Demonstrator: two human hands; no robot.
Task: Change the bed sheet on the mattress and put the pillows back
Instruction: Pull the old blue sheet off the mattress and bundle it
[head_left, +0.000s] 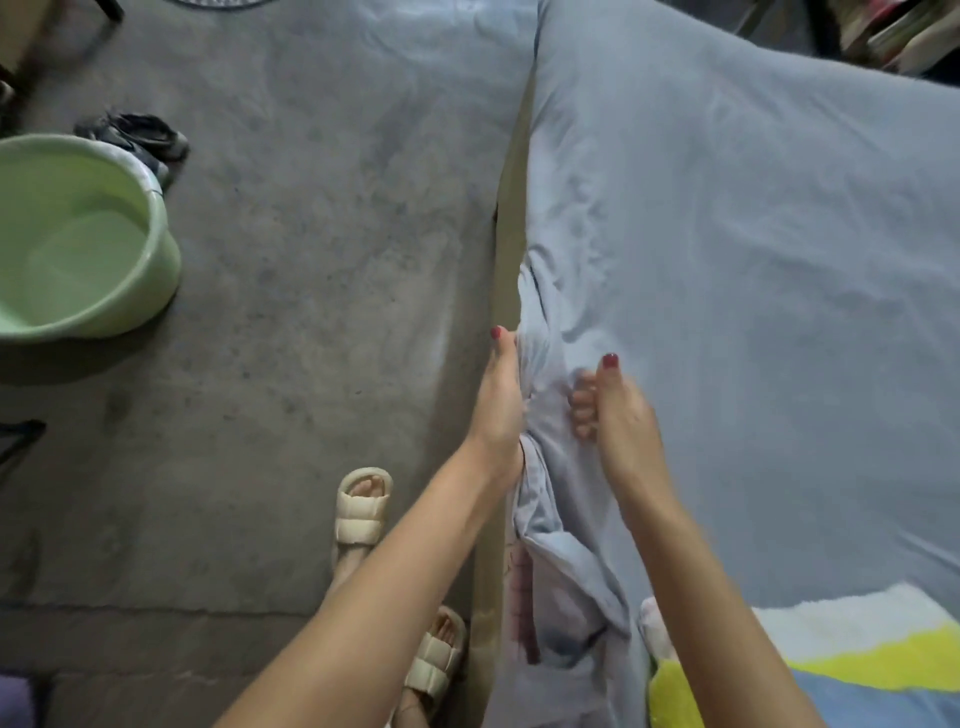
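Note:
A pale blue bed sheet (753, 270) covers the mattress on the right half of the view, bunched and wrinkled along the left edge. My left hand (500, 400) is at that edge, fingers hidden in the sheet's gathered side between the fabric and the tan bed frame (506, 249). My right hand (615, 415) lies on top of the sheet just right of it, fingers curled into a fold of fabric. A striped white, yellow and blue fleecy cloth (852, 660) lies at the bottom right on the bed.
A green plastic basin (78, 239) stands on the concrete floor at the left, with a dark rag (140, 135) behind it. My feet in cream sandals (363, 514) stand close to the bed frame. Books or clutter (893, 31) sit at the top right.

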